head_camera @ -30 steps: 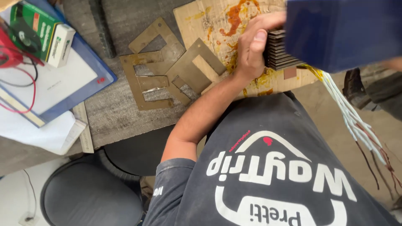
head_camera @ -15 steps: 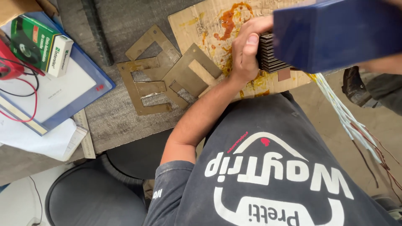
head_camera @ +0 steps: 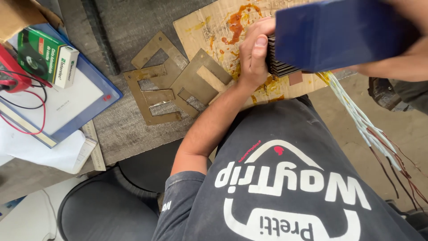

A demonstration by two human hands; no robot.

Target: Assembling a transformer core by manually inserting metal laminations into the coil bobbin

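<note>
Left hand (head_camera: pixel 254 56) clamped on dark lamination stack (head_camera: pixel 280 67) inside blue-wrapped coil (head_camera: pixel 339 35).
Loose brass-coloured plates (head_camera: pixel 171 87) lie unstacked at left; right hand's grip cannot be told.

Our grey tabletop (head_camera: pixel 133 18), on it our stained cardboard sheet (head_camera: pixel 209 27), our E-shaped metal plates (head_camera: pixel 154 96), our blue clipboard (head_camera: pixel 67 102), green box (head_camera: pixel 44 56), white papers (head_camera: pixel 53 154)

dark blue block (head_camera: pixel 339 33), dark grey stacked plates (head_camera: pixel 278 67), white wires (head_camera: pixel 352 111) with brown ends, tan metal plates (head_camera: pixel 174 82), orange-stained brown cardboard (head_camera: pixel 218 27), green box (head_camera: pixel 47 56), red leads (head_camera: pixel 26 111)
</note>
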